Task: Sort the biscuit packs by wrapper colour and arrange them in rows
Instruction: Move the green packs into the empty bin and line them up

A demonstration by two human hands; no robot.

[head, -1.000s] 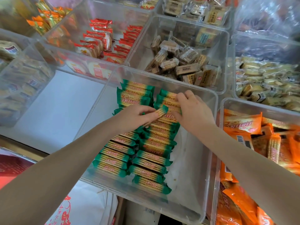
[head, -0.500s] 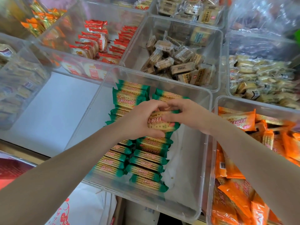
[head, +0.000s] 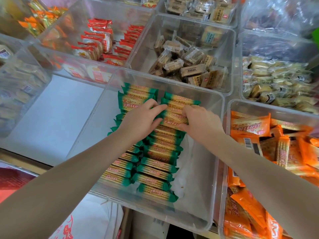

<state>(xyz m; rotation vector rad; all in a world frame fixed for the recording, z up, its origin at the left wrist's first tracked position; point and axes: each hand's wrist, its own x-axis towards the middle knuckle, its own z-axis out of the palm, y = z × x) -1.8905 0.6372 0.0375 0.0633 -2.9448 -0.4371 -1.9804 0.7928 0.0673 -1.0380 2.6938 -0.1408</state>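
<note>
Green-wrapped packs: two rows of flat green-ended biscuit packs (head: 156, 167) in the clear plastic bin (head: 203, 200);
Hands: left hand (head: 140, 120) and right hand (head: 201, 123) both pinching one pack (head: 174, 118) atop the right row

A flat white tabletop (head: 57, 109) lies bare at the left, and along its near side runs a pale tan wooden edge strip (head: 22, 159). Below that strip, at the lower left corner, sits a dark red sheet (head: 12, 181), blurred. Just beside it is a white plastic bag with red printed figures (head: 82, 221), and next to the bag a brown cardboard flap (head: 126, 221) and a pale carton bearing a barcode label (head: 158, 221). At the upper right, crinkled clear plastic film (head: 276, 18) is draped, with a small bright green patch (head: 315, 37) at the right border, too cropped to identify.
</note>
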